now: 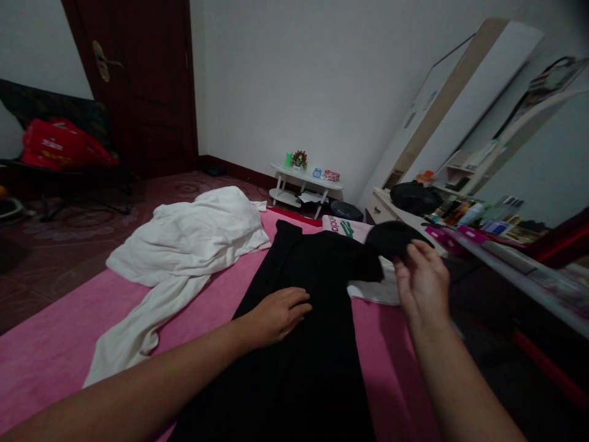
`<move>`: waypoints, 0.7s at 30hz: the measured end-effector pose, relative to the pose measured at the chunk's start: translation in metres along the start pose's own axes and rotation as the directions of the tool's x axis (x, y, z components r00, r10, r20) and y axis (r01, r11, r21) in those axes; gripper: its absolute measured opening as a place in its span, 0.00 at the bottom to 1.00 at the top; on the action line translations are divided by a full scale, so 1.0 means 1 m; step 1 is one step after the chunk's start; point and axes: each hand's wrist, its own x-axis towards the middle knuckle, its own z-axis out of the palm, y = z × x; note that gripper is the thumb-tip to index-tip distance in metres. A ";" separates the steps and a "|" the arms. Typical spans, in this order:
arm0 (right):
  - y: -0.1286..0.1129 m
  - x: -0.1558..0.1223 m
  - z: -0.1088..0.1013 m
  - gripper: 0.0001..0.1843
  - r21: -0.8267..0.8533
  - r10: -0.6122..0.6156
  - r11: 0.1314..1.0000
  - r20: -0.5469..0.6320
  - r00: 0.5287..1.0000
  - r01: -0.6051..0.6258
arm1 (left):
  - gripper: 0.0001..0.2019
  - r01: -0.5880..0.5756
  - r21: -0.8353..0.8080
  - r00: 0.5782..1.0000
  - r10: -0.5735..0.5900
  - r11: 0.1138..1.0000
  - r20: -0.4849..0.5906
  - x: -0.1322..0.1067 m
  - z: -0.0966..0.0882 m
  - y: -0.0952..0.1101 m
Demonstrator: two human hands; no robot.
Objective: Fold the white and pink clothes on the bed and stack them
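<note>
A long black garment [299, 344] lies spread along the pink bed cover [55, 344]. My left hand [278, 314] rests flat on its middle, fingers stretched out. My right hand [421, 279] is raised at the garment's upper right and pinches a black sleeve or corner [391, 238], lifting it off the bed. Under that lifted part lies a pink and white piece of clothing with green lettering [345, 228].
A crumpled white garment [193, 236] lies left of the black one. A small white side table [306, 181] stands by the wall. A cluttered dresser [464, 215] with a black bag runs along the right. A dark red door [138, 80] is at the back left.
</note>
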 end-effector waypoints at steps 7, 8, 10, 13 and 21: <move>-0.063 -0.114 0.046 0.13 -0.251 0.054 0.919 0.844 0.534 0.304 | 0.19 -0.085 -0.066 0.993 0.079 0.994 -0.088 -0.008 -0.008 0.002; -0.052 -0.122 0.035 0.14 -0.334 0.115 0.884 0.833 0.540 0.328 | 0.20 -0.054 -0.054 0.993 0.048 0.997 -0.104 -0.008 -0.006 0.001; -0.025 -0.131 0.010 0.19 -0.541 0.273 0.775 0.754 0.597 0.328 | 0.22 0.037 -0.003 0.992 -0.037 0.999 -0.124 -0.007 -0.002 -0.002; 0.008 -0.143 -0.026 0.30 -0.750 0.411 0.584 0.604 0.683 0.311 | 0.27 0.245 0.096 0.962 -0.229 0.965 -0.150 -0.003 0.001 -0.008; 0.022 -0.171 -0.069 0.35 -0.811 0.462 0.547 0.498 0.733 0.207 | 0.35 0.535 0.317 0.845 -0.499 0.783 -0.194 0.001 -0.015 -0.051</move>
